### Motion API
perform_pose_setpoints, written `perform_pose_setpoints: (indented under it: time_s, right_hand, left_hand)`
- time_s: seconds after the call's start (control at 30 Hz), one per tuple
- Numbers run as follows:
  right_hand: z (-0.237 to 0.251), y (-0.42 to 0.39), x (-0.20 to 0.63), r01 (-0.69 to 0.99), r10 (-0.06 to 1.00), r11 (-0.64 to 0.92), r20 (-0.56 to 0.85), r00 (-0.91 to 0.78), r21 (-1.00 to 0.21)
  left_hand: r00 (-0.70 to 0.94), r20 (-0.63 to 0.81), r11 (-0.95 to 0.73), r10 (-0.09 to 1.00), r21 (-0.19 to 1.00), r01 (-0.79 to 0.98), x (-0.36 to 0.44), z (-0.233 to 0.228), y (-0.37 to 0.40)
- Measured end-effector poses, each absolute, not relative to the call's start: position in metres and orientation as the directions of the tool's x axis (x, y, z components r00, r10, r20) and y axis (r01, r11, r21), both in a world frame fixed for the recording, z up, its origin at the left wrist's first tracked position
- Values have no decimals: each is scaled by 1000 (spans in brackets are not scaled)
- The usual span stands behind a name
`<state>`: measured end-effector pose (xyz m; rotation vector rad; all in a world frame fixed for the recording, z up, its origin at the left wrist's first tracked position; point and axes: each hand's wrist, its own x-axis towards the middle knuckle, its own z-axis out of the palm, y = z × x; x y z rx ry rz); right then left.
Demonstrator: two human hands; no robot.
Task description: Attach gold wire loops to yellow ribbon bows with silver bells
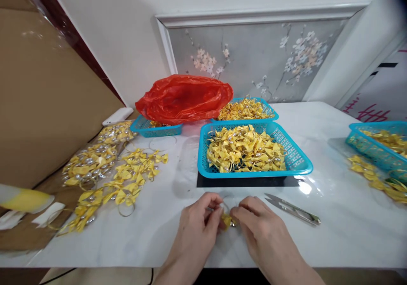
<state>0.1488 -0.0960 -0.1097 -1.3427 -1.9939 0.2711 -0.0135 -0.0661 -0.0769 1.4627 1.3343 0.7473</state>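
My left hand [197, 221] and my right hand [257, 223] meet at the table's near edge, both pinching a small yellow bow [227, 220] between their fingertips. A thin clear ring [227, 203] loops up just behind the fingers. A blue basket [295, 160] heaped with yellow bows stands directly behind my hands. Metal snips [294, 210] lie on the table just right of my right hand.
Finished yellow bows on rings [127, 179] spread over the table's left side. A red plastic bag [184, 98] covers a blue basket at the back, another basket of bows [244, 109] beside it. A further blue basket [378, 145] sits at the right edge. Cardboard [47, 107] leans at the left.
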Motion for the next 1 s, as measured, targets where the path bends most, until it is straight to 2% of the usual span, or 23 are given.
perform_pose_setpoints:
  time_s: [0.33,0.67,1.0]
  right_hand:
    - [-116,-95,138,748,870,416,466,-161,-517]
    - [-116,-93,136,746,860,419,489,-145,-517]
    - [-123,-90,134,819,791,442,589,-165,-365]
  left_hand:
    - [198,-180,130,964,961,244,-15,-83,-66]
    - [195,-193,153,962,967,204,-16,-81,-63]
    - [178,-121,71,977,962,264,-18,-86,-68]
